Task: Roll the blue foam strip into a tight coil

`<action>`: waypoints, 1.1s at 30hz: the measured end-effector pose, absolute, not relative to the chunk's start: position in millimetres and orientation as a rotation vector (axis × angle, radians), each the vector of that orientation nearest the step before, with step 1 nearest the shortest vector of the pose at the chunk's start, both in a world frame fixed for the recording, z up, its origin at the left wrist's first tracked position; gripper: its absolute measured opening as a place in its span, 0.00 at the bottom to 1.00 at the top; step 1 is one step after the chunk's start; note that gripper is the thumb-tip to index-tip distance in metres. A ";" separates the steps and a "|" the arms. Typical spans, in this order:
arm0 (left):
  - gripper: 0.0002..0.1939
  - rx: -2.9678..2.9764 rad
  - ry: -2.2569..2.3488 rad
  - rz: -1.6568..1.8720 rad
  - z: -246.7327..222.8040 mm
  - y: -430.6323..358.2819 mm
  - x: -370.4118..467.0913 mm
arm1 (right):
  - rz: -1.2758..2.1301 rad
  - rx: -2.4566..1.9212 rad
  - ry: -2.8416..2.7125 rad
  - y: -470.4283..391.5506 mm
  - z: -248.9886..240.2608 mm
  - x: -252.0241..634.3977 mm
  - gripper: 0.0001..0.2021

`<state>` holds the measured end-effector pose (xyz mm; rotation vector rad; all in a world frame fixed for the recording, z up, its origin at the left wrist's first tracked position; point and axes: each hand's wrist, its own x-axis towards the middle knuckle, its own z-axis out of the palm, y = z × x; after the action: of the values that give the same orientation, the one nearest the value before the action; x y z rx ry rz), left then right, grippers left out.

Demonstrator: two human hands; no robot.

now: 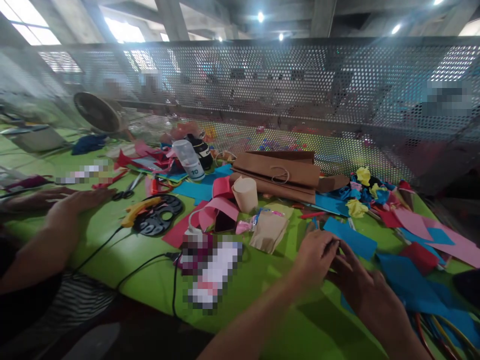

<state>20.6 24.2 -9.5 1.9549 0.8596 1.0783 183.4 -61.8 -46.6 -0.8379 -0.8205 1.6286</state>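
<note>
Here, a blue paper sheet (350,240) on the green table (262,300) is touched by the left hand (317,255) and right hand (360,282); whether it is gripped cannot be told, and perhaps no folding is done yet.

Green tabletop (123,250), crowded with craft scraps.
Strewn with blue paper (350,240), pink paper (221,206), brown bags (281,172), scissors (127,190), a glue bottle (190,160), black cables (142,265).

Blue paper sheet (350,240): flat on green table, slightly skewed, near edge under fingers of both hands.
</note>
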 end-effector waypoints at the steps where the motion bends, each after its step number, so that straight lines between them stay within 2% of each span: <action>1: 0.12 1.950 0.860 1.076 -9.4 24.3 20.6 | 1.625 -0.844 -0.828 -61.5 -47.7 183.9 0.29; 11: 0.14 1.803 0.817 1.072 -8.0 23.5 20.1 | 1.644 -0.841 -0.780 -60.1 -53.0 186.2 0.31; 23: 0.10 1.865 0.839 1.037 -10.3 30.0 15.9 | 1.688 -0.820 -0.740 -59.2 -54.1 185.5 0.33; 29: 0.10 1.864 0.829 1.079 -13.8 29.9 17.2 | 1.666 -0.837 -0.737 -59.3 -55.9 185.7 0.26; 33: 0.10 1.764 0.777 1.079 -15.7 29.4 20.3 | 1.673 -0.825 -0.685 -57.2 -57.6 185.4 0.29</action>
<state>20.3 29.4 -15.7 1.7645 0.7766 1.0794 185.4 -57.2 -57.6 -0.8254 -0.6851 1.6731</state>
